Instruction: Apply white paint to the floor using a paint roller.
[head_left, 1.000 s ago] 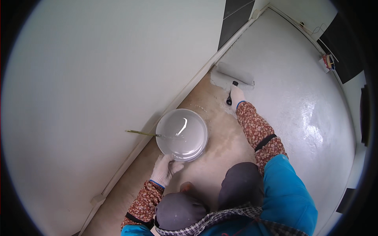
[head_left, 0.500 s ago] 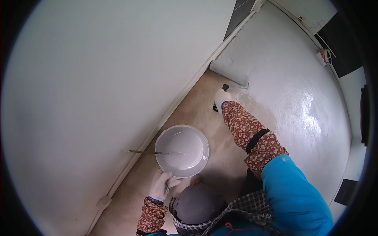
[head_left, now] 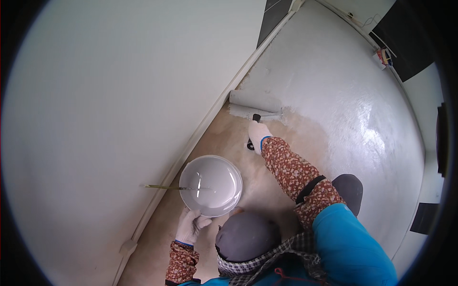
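Observation:
My gloved right hand (head_left: 257, 134) is closed around the black handle of a paint roller (head_left: 257, 100). Its wide, paint-covered sleeve lies on the floor, one end close against the baseboard. A round white bucket (head_left: 183, 174) with whitish-grey liquid in it stands nearer to me, left of centre. At the bucket's near rim my gloved left hand (head_left: 190, 228) is closed, thumb to the right and fingertips partly hidden at the rim. Out over the bucket's left side leans a thin stick (head_left: 162, 186), its other end in the liquid.
A white wall (head_left: 119, 95) with a baseboard (head_left: 194, 138) runs along the left. Wet grey coating (head_left: 329, 66) covers the far and right floor; bare brownish floor (head_left: 224, 128) lies around the bucket. My grey-covered knee (head_left: 250, 236) is close to the bucket. A small box (head_left: 382, 58) stands far right.
My right hand has drawn the roller nearer to me along the baseboard, leaving grey coating behind it. A dark grey rounded shape now shows beside my right arm. My left hand stays at the bucket.

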Motion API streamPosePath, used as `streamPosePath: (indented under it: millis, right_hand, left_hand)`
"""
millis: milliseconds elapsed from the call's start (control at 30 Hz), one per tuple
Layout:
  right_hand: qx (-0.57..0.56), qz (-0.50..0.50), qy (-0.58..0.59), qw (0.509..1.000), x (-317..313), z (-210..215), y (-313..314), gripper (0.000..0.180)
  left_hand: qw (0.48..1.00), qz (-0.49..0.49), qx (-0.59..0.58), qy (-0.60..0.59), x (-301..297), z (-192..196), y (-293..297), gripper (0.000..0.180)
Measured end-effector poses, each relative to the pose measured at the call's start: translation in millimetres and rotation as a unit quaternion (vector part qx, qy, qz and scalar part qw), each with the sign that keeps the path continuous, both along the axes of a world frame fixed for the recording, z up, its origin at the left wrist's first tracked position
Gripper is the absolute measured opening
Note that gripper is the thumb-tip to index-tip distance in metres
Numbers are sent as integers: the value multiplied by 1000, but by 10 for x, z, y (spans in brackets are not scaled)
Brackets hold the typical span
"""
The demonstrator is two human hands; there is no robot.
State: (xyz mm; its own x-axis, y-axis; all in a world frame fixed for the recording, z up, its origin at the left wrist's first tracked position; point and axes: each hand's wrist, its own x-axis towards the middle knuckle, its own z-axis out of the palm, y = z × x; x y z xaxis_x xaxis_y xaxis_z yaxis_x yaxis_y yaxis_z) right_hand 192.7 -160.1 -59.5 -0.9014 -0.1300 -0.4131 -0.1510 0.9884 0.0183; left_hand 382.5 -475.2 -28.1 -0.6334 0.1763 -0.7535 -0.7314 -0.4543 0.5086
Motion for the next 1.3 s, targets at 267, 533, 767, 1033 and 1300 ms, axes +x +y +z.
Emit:
streamPosePath:
  millis: [267, 533, 767, 1033, 1300]
  right_hand:
    - [-79, -106, 38, 990, -1271, -786, 902, 19]
    - [-233, -388, 40, 891, -1036, -709, 769, 30]
    - [-438, -583, -31, 684, 245, -179, -238, 56]
    - [-80, -183, 74, 977, -687, -844, 467, 25]
    - [-356, -517, 59, 776, -961, -1371, 817, 46]
  left_hand:
    - [996, -25, -83, -13, -65, 32, 81, 47]
    - [978, 98, -180, 38, -138, -282, 96, 60]
    - [926, 91, -349, 107, -130, -674, 109, 62]
    - [902, 14, -411, 132, -235, -383, 217, 60]
    - [621, -184, -720, 250, 66, -1004, 30, 65]
